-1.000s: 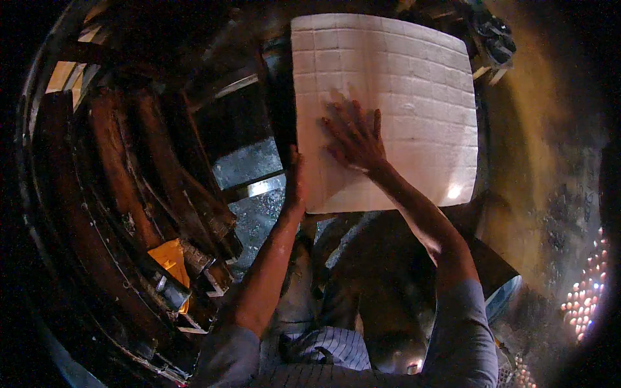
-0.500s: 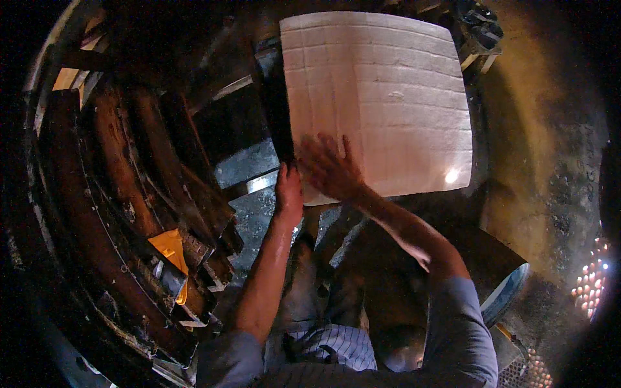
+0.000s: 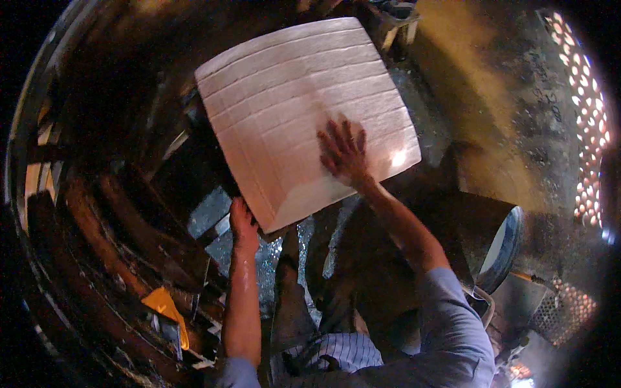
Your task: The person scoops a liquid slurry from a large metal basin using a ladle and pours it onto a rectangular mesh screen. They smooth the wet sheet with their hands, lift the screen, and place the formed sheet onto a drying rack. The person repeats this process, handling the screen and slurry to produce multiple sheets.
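Observation:
A large pale square slab (image 3: 291, 84), crossed by creased lines, lies tilted in front of me, one corner pointing toward me. Flat on its near right part rests my right hand (image 3: 343, 152), fingers spread apart. At the near left edge, by the nearest corner, my left hand (image 3: 244, 223) grips the slab's side; some of its fingers are hidden. A bright spot of light falls on the slab close to its right corner.
Long dark curved beams (image 3: 97, 220) run along the left. Among them sits a yellow-orange piece (image 3: 167, 304). To the right stands a dark cylindrical drum (image 3: 504, 249) with a pale rim. Perforated panels (image 3: 585, 129) with light behind them show at the far right.
The slab has turned counterclockwise and shifted left in view. My right hand has slid from its near left corner toward its middle right. My left hand stays at the edge, lower and further left.

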